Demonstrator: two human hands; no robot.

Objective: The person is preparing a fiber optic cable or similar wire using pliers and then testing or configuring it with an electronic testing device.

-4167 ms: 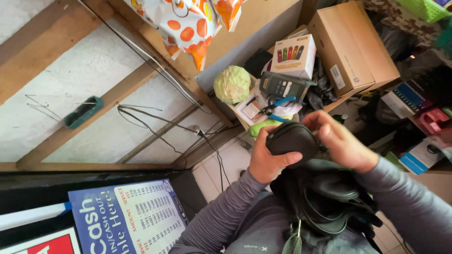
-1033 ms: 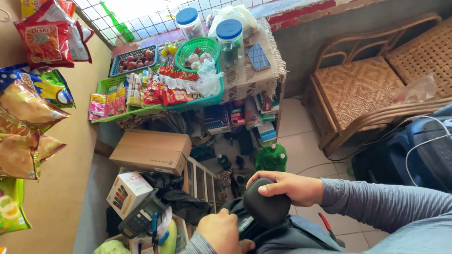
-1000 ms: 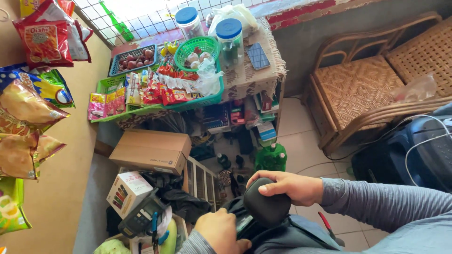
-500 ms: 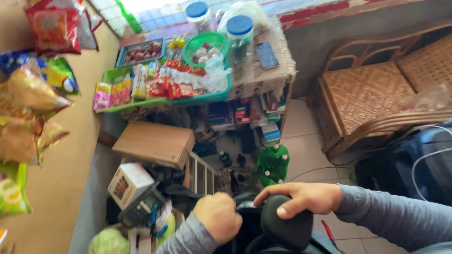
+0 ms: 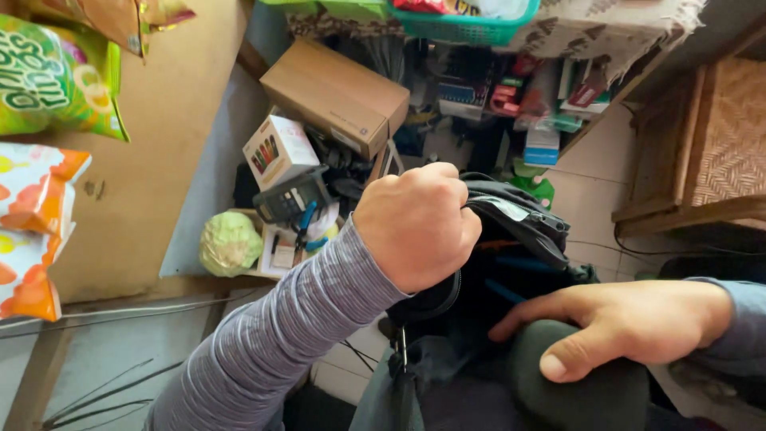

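My right hand (image 5: pixel 630 327) lies closest, fingers spread flat over a dark rounded soft pouch (image 5: pixel 582 391) at the mouth of the black fabric backpack (image 5: pixel 511 239). My left hand (image 5: pixel 415 223) is clenched in a fist around the backpack's upper edge, pulling it open. Beyond, on the floor, sit a pale green cabbage (image 5: pixel 230 243), a small white printed carton (image 5: pixel 279 150) and a brown cardboard box (image 5: pixel 335 96).

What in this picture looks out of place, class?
A green cabbage lies on the floor among a calculator and small boxes, an odd spot for a vegetable. The left hand grips the open black backpack; the right hand rests on a dark pouch.
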